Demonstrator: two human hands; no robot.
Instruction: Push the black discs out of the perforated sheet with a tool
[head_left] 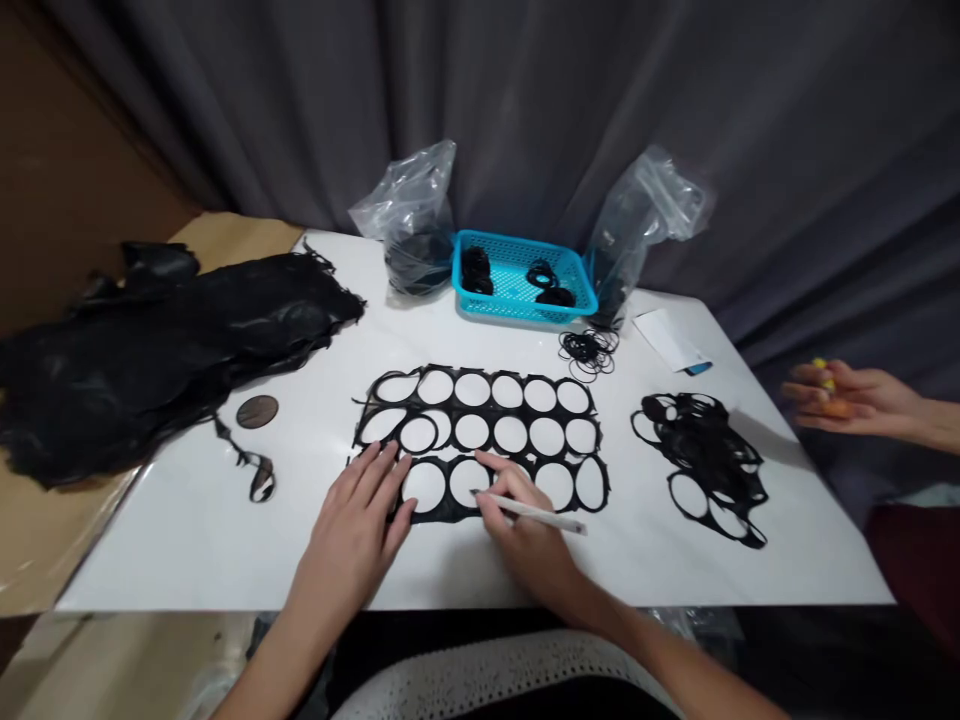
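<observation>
A black rubbery sheet (pixel 453 458) punched with rows of round holes lies flat on the white table (pixel 187 540). My left hand (pixel 360 510) rests on its near left part with the fingers spread, holding nothing. My right hand (pixel 521 520) lies on the near edge of the sheet and grips a white pen-like tool (pixel 536 512). The tool's tip touches the sheet beside a hole, partly hidden by my fingers.
A blue plastic basket (pixel 517 278) of black rings stands at the back, between clear plastic bags (pixel 411 220). Loose rings (pixel 589 352) lie nearby. Punched scraps (pixel 705 465) lie right, a black heap (pixel 165 350) left. Another person's hand (pixel 844 395) holds something yellow-orange at right.
</observation>
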